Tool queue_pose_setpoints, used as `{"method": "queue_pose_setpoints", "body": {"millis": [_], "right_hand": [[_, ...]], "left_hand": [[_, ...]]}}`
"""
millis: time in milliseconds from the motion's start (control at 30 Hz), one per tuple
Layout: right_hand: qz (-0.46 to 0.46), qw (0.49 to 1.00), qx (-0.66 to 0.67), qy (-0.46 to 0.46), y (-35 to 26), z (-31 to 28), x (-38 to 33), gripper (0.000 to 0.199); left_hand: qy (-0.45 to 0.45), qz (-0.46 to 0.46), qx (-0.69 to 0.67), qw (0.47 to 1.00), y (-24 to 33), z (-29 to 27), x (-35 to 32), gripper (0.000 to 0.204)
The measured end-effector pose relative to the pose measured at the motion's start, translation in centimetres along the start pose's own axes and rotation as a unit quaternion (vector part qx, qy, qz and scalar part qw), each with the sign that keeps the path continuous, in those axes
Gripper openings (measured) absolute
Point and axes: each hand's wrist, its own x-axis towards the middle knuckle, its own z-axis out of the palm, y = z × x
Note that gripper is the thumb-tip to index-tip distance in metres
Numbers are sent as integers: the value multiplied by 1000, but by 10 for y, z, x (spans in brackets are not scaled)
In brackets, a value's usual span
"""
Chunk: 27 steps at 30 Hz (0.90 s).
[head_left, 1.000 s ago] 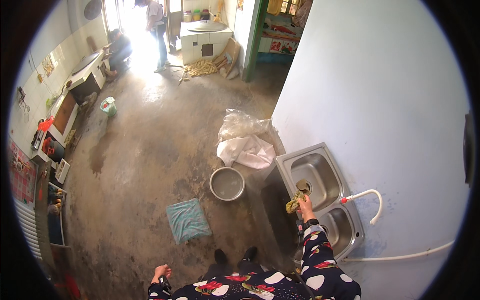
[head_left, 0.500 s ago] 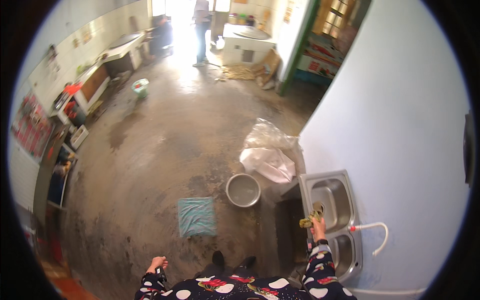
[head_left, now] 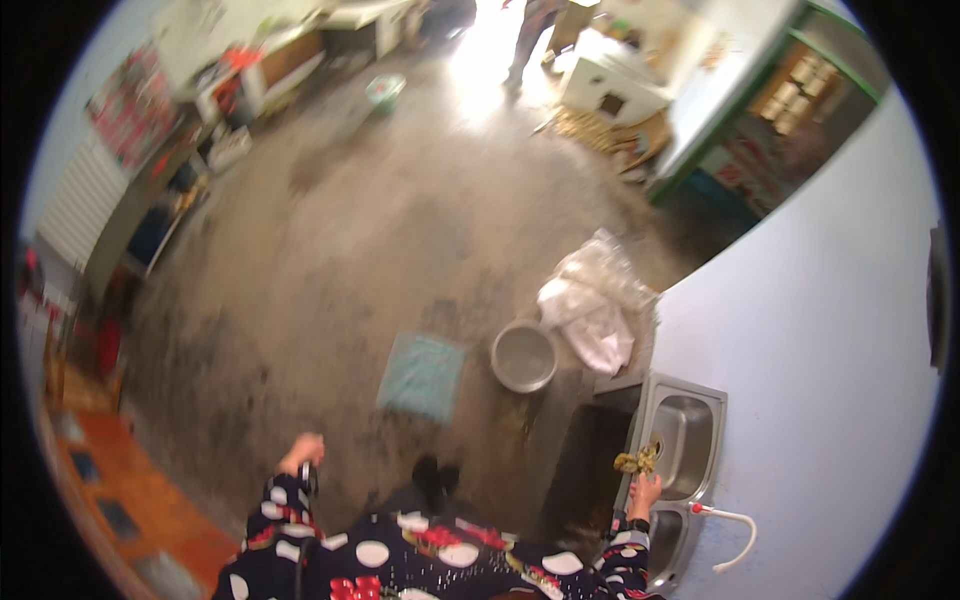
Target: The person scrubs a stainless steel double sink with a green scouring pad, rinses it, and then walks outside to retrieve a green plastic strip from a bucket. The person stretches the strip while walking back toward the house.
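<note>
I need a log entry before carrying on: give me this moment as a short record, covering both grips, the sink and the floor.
Left grip: over the floor; no held thing visible, finger curl blurred
Right grip: closed on a crumpled yellow-green bundle
Bundle place: at the left rim of the sink's far bowl; contact unclear
Sink: metal, two bowls
Tap: white, red collar, wall side
Floor: round basin, teal mat to its left, white sheet to its right
</note>
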Motion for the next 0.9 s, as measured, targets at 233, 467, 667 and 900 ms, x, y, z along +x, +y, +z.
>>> {"method": "queue_pose_setpoints", "body": {"millis": [233, 467, 667, 900], "right_hand": [[-117, 992, -5, -38, -3, 29, 12, 27], [-260, 929, -246, 90, -25, 44, 7, 30], [-324, 916, -221, 76, -30, 29, 15, 31], [-38, 980, -89, -171, -49, 104, -50, 24]], "left_hand": [[225, -122, -318, 913, 3, 20, -84, 14], [293, -268, -331, 856, -56, 64, -201, 17], [222, -407, -361, 809, -80, 102, -243, 23], [185, -308, -235, 903, -105, 34, -178, 28]]}}
